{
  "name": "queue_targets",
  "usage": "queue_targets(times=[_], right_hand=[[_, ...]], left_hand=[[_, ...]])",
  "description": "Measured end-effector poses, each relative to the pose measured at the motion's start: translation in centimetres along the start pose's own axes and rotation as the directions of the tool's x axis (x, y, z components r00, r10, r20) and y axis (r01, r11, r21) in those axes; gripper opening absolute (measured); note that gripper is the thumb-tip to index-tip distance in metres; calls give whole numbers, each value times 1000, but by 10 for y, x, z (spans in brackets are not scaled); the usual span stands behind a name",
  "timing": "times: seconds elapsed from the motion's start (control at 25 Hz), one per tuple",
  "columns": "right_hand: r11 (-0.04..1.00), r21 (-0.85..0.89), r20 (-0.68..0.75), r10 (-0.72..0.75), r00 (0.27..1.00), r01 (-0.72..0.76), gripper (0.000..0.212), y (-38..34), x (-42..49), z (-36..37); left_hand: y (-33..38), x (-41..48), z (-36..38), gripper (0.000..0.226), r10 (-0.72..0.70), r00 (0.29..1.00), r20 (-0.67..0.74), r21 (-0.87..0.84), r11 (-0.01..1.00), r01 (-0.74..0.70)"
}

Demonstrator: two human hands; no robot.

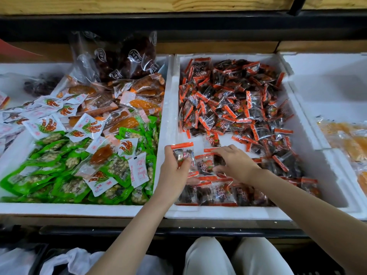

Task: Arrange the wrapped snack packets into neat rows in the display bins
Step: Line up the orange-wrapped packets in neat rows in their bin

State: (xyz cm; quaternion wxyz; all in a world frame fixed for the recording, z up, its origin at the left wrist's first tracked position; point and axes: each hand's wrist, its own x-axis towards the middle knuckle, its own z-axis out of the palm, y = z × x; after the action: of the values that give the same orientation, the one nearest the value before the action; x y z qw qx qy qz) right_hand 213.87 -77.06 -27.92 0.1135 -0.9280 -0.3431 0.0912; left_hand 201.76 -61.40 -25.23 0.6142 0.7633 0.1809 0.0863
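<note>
Left hand (174, 172) grips an orange-edged packet (182, 153), seemingly next in line, while right hand (236, 163) pinches another packet (206, 163) into the neat rows (216, 192) at the white foam bin's (218, 213) near edge, before the loose heap (234, 100).

White foam for the middle bin (218, 212), left bin (69, 209) and right bin (327, 86) alike. Across the middle bin, dark packets (234, 100): clear film over near-black filling, orange-red bands at both ends. At the left bin's near edge bright green packets (39, 175) with pale speckled filling, white sachets (46, 126) printed with orange-red and green sprigs, amber-orange packets (143, 104) toward its far edge; yellow-orange packets (345, 139) in the right bin.
</note>
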Motion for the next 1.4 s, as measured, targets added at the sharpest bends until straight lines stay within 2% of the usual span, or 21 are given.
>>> queue_targets(times=[0.08, 0.16, 0.36, 0.44, 0.52, 0.6, 0.68, 0.76, 0.96, 1.08, 1.16, 1.24, 1.36, 1.4], right_hand=[[998, 56, 84, 34, 996, -39, 69, 9, -3, -2], [998, 35, 98, 42, 994, -46, 73, 13, -2, 2], [999, 41, 42, 9, 999, -10, 65, 21, 2, 5], [999, 44, 92, -4, 996, 0, 67, 27, 0, 3], [993, 116, 135, -28, 990, 12, 67, 33, -3, 1], [980, 196, 66, 13, 998, -26, 60, 41, -6, -3], [987, 149, 2, 64, 998, -63, 53, 52, -9, -5], [994, 76, 39, 72, 997, -75, 52, 61, -12, -3], [1000, -28, 40, -6, 999, 7, 52, 63, -20, -2], [1000, -15, 41, 2, 999, -1, 47, 61, -24, -2], [998, 41, -32, 39, 999, -37, 51, 58, -21, 0], [997, 82, -72, -8, 997, 14, 55, 51, -17, 3], [987, 22, -23, -156, 988, 156, 43, 41, -10, 11], [988, 7, -40, -152, 988, 152, 39, 38, -6, 13]], left_hand=[[-3, 13, 16, 15, 11, 998, 58, 162, 987, -20], [-2, 23, 34, 18, 16, 995, 103, 311, 949, -47], [-3, 38, 55, 27, -62, 981, 185, 390, 921, -15], [-8, 40, 55, 25, -75, 979, 188, 387, 922, -4], [-14, 41, 55, 22, -79, 983, 164, 350, 937, 16], [-18, 42, 55, 22, -84, 991, 106, 293, 955, 50], [-21, 44, 55, 24, -89, 994, 60, 245, 967, 71], [-24, 44, 56, 25, -92, 995, 41, 232, 970, 80], [-27, 43, 56, 21, -74, 997, 31, 201, 977, 66], [-29, 45, 55, 19, -48, 999, 5, 196, 980, 46], [-29, 46, 55, 18, -39, 999, -28, 186, 982, 43], [-30, 47, 54, 17, -22, 998, -61, 179, 983, 33], [-30, 47, 52, 19, 16, 994, -106, 163, 987, 1], [-31, 47, 51, 21, 37, 992, -118, 161, 987, -17]])
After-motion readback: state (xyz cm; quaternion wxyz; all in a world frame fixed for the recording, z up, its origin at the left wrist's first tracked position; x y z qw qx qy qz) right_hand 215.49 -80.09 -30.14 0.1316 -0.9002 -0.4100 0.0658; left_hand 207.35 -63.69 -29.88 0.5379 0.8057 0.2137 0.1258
